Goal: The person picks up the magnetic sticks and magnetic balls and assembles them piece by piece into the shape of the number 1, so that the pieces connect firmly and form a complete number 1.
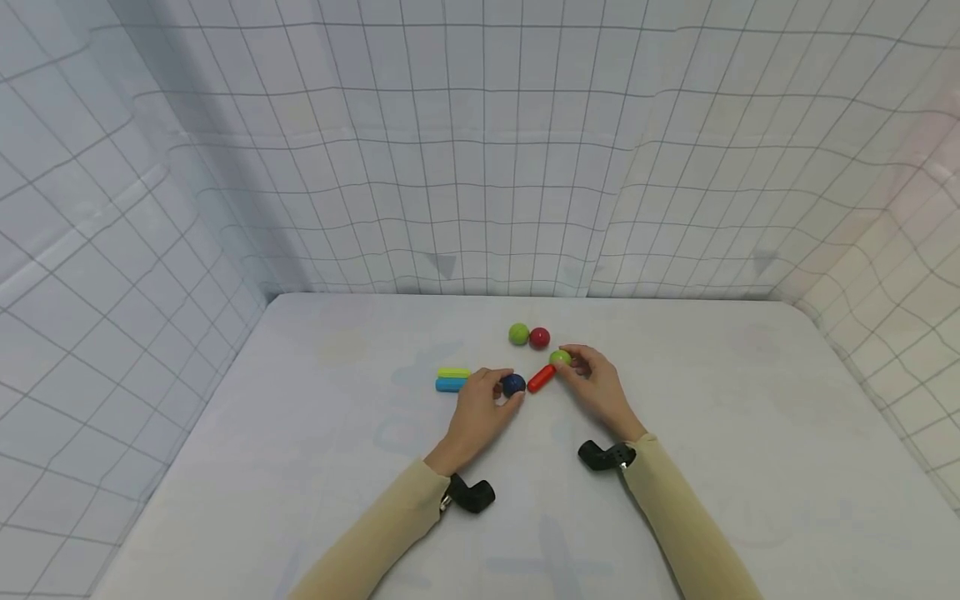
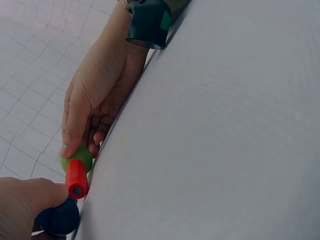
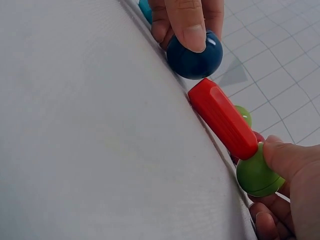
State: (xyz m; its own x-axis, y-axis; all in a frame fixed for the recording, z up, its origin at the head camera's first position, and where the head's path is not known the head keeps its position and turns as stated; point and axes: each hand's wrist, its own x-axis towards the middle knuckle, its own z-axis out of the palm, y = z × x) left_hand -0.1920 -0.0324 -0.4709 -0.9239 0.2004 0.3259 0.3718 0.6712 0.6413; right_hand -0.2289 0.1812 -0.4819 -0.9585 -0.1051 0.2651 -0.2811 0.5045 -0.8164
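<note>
Now, pinched a blue ball (image 1: 513,385) in the left hand (image 1: 478,412) and a green ball (image 1: 558,357) in the right hand (image 1: 600,390); had the red stick (image 1: 541,378) lying between, slanting from near left to far right, blue just beside its near end, green seemingly touching its far one.

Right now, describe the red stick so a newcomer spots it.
On the white table, look between the left hand and right hand. There the red stick lies between the blue ball and a green ball: the only elongated red item.
</note>
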